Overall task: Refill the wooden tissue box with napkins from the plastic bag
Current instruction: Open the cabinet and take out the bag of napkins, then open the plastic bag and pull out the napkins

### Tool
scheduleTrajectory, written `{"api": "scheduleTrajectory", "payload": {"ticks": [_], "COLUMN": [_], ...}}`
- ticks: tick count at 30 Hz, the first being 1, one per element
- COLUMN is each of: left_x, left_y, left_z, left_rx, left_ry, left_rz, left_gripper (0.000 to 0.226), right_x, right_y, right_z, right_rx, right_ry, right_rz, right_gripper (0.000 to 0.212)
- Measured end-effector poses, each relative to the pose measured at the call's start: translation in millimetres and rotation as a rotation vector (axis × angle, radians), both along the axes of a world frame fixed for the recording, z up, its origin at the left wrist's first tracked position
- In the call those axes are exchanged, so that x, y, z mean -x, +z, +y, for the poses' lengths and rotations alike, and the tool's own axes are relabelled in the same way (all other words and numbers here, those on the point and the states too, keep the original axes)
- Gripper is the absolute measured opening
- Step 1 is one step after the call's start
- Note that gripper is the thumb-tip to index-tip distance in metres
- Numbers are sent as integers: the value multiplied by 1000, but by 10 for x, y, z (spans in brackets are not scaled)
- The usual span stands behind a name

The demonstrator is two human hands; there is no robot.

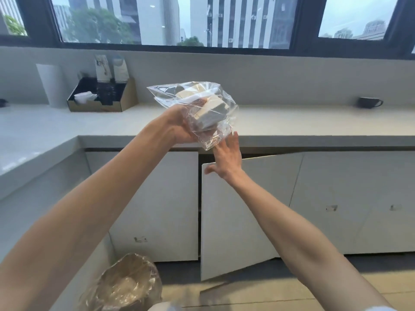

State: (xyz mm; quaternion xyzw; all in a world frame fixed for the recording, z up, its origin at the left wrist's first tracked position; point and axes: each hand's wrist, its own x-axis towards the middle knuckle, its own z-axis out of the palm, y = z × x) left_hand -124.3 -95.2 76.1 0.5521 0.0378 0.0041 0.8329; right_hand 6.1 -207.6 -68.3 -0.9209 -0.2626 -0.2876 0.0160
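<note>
My left hand (pixel 179 124) grips a clear plastic bag (pixel 215 133) from below and holds it up over the front edge of the counter. Inside the bag are stacks of white napkins (pixel 212 111). My right hand (pixel 226 158) is open with straight fingers, just below the bag's lower corner, its fingertips close to the plastic. Its thumb lies at the top corner of an open cabinet door (pixel 235 216). A wooden organizer box (pixel 101 97) with a white napkin showing in it stands at the back left of the counter.
The white counter (pixel 292 124) runs under a wide window and turns toward me on the left. A white paper roll (pixel 52 86) stands beside the box. A dark cup (pixel 369 102) sits far right. A bin lined with plastic (pixel 125 286) stands on the floor below.
</note>
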Motion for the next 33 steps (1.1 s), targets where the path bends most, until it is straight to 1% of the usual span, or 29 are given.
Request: {"api": "scheduleTrajectory", "payload": {"ticks": [2, 4, 6, 8, 10, 11, 12, 14, 15, 17, 19, 20, 22, 24, 26, 27, 28, 30, 31, 32, 33], "left_x": [-20, -89, -211, -332, -463, -535, -611, -722, -778, -835, -829, -812, -751, -696, -647, -623, -607, -567, -530, -505, -455], "left_y": [15, -11, -72, -158, -219, -258, -296, -366, -410, -479, -486, -447, -298, -64, 270, 474, 678, 1174, 1453, 1724, 2015], "left_z": [44, 114, 206, 249, 302, 321, 350, 393, 413, 433, 430, 419, 400, 368, 323, 301, 293, 307, 328, 371, 411], "left_rx": [-5, -11, -19, -8, 12, 17, 17, 27, 44, 99, 132, 151, 184, 220, 237, 247, 260, 277, 279, 273, 264], "left_ry": [-10, -8, -18, -29, -24, -22, -26, -61, -73, -97, -97, -99, -102, -90, -78, -82, -76, -21, 7, 33, 52], "left_rz": [-3, -8, -22, -16, -8, -7, -8, -32, -42, -75, -70, -54, 13, 87, 154, 177, 193, 228, 242, 257, 268], "left_gripper": [20, 26, 33, 26, 17, 17, 19, 31, 36, 37, 29, 25, 24, 25, 24, 24, 25, 25, 26, 31, 36], "right_x": [-202, -398, -533, -659, -780, -812, -837, -863, -874, -875, -808, -750, -598, -453, -317, -265, -210, -97, -40, 6, 54], "right_y": [36, -49, -149, -251, -323, -342, -353, -370, -375, -371, -347, -314, -213, -26, 312, 523, 759, 1227, 1441, 1663, 1905], "right_z": [124, 211, 301, 358, 383, 381, 384, 374, 373, 386, 417, 430, 386, 290, 186, 128, 72, -17, -67, -105, -126], "right_rx": [47, -18, -91, -120, -178, -211, -232, -229, -215, -200, -198, -197, -187, -168, -207, -242, -267, -248, -234, -271, -354], "right_ry": [-32, -75, -119, -123, -77, -59, -45, -37, -45, -72, -109, -123, -129, -99, -26, -3, 7, -5, -3, -2, -14], "right_rz": [35, 40, -21, -125, -238, -277, -316, -375, -384, -350, -254, -215, -136, -47, 89, 231, 430, 867, 1033, 1149, 1225], "right_gripper": [140, 138, 130, 120, 117, 117, 117, 118, 119, 116, 105, 93, 66, 57, 50, 46, 40, 30, 27, 25, 25]}}
